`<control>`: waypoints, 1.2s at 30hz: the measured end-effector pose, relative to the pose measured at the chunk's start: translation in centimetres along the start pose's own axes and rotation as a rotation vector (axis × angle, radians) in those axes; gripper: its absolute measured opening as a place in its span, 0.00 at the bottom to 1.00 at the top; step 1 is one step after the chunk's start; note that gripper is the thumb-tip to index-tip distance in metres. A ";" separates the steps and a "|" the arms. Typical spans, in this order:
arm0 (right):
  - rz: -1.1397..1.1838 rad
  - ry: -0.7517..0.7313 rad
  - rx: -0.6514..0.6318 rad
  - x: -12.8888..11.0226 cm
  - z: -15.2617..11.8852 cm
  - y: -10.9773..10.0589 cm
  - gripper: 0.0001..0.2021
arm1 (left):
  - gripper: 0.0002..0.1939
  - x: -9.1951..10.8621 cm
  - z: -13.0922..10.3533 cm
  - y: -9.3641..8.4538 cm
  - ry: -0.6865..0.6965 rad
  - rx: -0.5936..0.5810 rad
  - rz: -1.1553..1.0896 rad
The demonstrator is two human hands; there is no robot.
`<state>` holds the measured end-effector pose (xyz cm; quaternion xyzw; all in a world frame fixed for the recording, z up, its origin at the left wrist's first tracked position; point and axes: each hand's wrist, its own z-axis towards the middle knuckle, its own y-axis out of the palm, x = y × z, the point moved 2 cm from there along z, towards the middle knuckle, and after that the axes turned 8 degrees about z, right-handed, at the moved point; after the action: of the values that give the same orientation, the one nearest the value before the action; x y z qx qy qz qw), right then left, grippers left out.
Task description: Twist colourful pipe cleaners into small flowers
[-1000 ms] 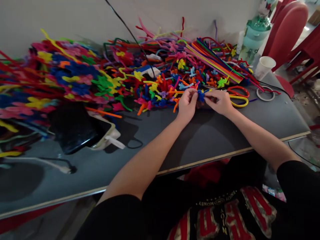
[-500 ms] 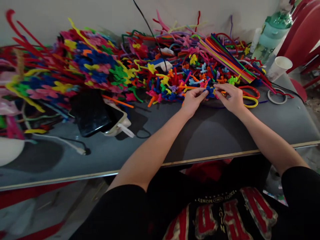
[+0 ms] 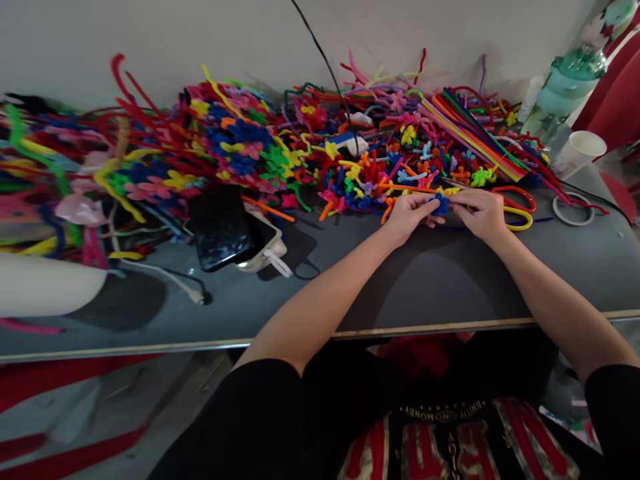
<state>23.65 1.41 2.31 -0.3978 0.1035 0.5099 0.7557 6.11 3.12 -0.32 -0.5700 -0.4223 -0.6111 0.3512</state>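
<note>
My left hand (image 3: 407, 217) and right hand (image 3: 481, 212) pinch a small blue fuzzy pipe-cleaner flower (image 3: 440, 203) between them, just above the near edge of the multicoloured pipe-cleaner heap (image 3: 360, 170); some yellow, perhaps its centre, shows beside my right fingertips.

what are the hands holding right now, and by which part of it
The left hand and right hand pinch a small blue fuzzy flower from opposite sides, by its outer edges; exactly which petals is too small to tell.
</note>
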 end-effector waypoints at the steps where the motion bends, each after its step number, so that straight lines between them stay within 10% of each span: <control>1: -0.004 0.006 0.002 0.1 -0.1 0.0 0.08 | 0.17 0.0 -0.1 0.2 -0.015 0.002 -0.033; 36: -0.009 0.034 0.029 -0.5 -0.5 0.4 0.11 | 0.11 -0.5 0.3 0.4 -0.040 0.088 -0.064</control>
<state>23.25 0.79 2.02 -0.3960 0.1219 0.4979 0.7619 6.61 3.18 -0.81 -0.5523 -0.4736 -0.5915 0.3476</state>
